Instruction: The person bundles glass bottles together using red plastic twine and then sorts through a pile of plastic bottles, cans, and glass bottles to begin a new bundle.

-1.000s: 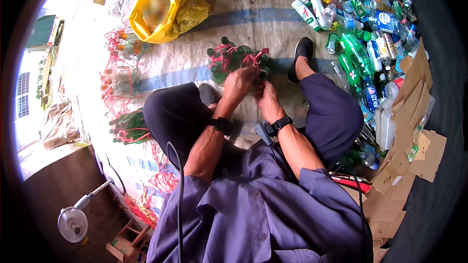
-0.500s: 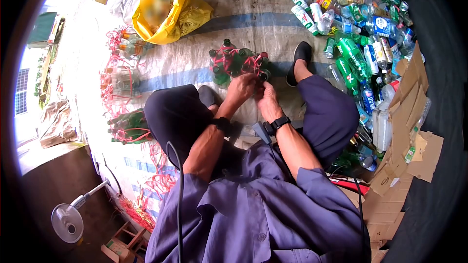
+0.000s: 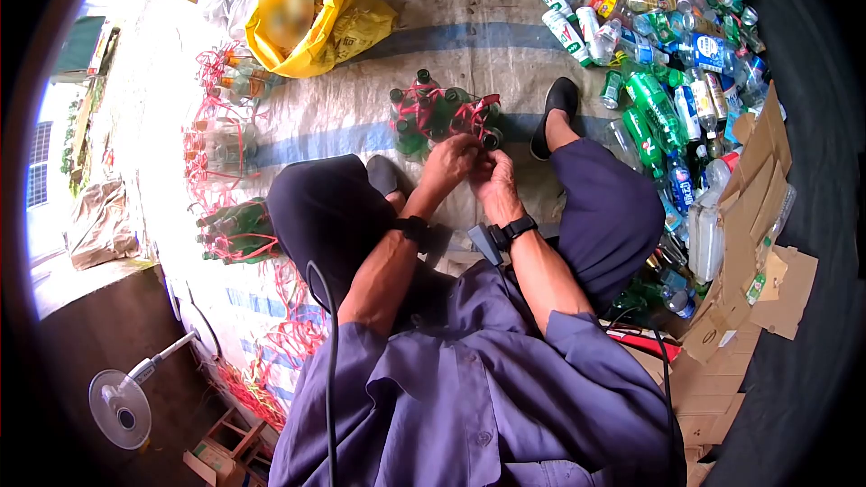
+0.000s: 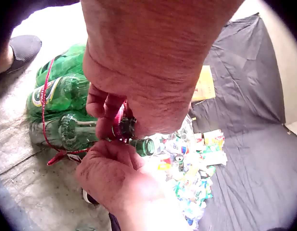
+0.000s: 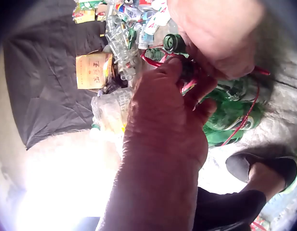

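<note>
A bundle of green glass bottles [image 3: 438, 117] stands upright between the person's feet, red plastic twine [image 3: 465, 114] wound about the necks. The left hand [image 3: 450, 168], fingers curled, pinches the twine by the bottle necks on the near side. Close beside it, the right hand [image 3: 493, 184] pinches twine between thumb and fingers. In the left wrist view, a red strand [image 4: 44, 101] also runs round the bottles' bodies. A bottle mouth [image 5: 174, 43] shows near the fingertips in the right wrist view. The fingers hide the twine's crossing.
More bottle bundles [image 3: 236, 233] tied in red twine line the left side. A yellow bag [image 3: 347, 22] stands at the back left. Plastic bottles and cans [image 3: 654, 95] are heaped at right, beside cardboard [image 3: 722, 343]. A fan [image 3: 120, 409] stands at lower left.
Both hands stay at the bottle necks and their fingers shift slightly, the fingertips drawing a little closer together. The bundle stays in place; the head view tilts slightly.
</note>
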Motion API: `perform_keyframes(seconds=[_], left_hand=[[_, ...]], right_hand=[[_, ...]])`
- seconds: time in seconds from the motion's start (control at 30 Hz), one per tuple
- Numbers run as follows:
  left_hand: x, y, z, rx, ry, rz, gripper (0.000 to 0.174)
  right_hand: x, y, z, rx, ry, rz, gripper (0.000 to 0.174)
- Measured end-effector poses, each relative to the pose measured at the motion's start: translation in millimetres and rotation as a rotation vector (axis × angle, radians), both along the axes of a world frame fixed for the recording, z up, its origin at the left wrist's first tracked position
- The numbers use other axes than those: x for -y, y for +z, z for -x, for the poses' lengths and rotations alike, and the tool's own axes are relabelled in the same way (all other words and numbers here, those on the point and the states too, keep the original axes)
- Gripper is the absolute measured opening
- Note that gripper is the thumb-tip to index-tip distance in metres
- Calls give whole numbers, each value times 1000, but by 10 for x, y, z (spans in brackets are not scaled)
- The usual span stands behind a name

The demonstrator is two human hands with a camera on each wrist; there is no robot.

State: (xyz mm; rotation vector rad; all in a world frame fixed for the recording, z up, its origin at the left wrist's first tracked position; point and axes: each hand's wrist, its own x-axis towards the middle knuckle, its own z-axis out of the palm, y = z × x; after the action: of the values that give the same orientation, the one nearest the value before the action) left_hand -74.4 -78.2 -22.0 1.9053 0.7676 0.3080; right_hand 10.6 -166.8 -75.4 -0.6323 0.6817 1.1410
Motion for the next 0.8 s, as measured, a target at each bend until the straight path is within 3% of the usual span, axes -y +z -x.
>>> perform_keyframes(seconds=[0.13,0.3,0.5,0.8], left_hand=[[-5,-55,5,5,11,24,22],[1,-53,44,84,30,235,23],[-34,-65,44,29,-8,134,26],[-35,-171,17,74,26,102,24]], right_hand=[[-19,23,1,-30,-43,6,14],[2,-53,-21,-63,-62,-52,13],[25,-100,-35,-35,3,-29,13],[-54,-148,12,-107,-115,51,13]])
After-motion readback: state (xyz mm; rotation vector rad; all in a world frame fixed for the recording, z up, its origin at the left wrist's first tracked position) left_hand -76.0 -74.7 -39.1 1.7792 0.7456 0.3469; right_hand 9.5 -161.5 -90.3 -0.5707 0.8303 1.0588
